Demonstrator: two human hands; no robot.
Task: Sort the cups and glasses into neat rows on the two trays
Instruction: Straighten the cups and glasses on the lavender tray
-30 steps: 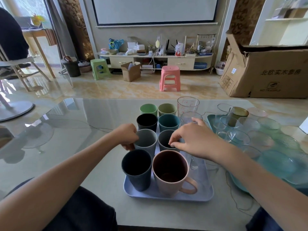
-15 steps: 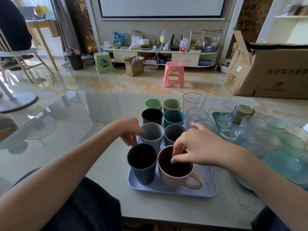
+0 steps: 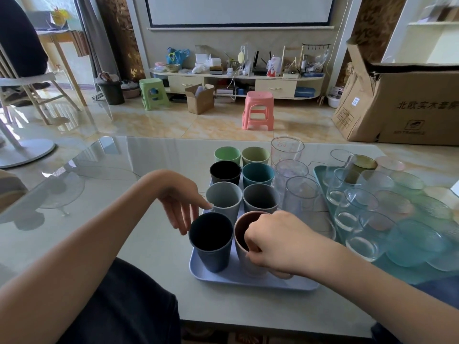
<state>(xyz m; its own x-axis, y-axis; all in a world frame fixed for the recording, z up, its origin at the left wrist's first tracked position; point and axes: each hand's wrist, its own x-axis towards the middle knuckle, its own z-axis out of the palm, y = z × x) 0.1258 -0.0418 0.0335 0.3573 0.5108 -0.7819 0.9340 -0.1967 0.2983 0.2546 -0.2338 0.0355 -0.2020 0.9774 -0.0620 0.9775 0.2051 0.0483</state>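
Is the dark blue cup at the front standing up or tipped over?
Standing up. The dark blue cup sits on the tray, its round mouth facing upward.

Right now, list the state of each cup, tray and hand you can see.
pink mug: upright on blue tray, rim gripped by right hand
right hand: pinching the mug rim
left hand: relaxed, holding nothing
dark blue cup: upright, empty
blue tray: cups in rows
teal tray: holds clear glasses
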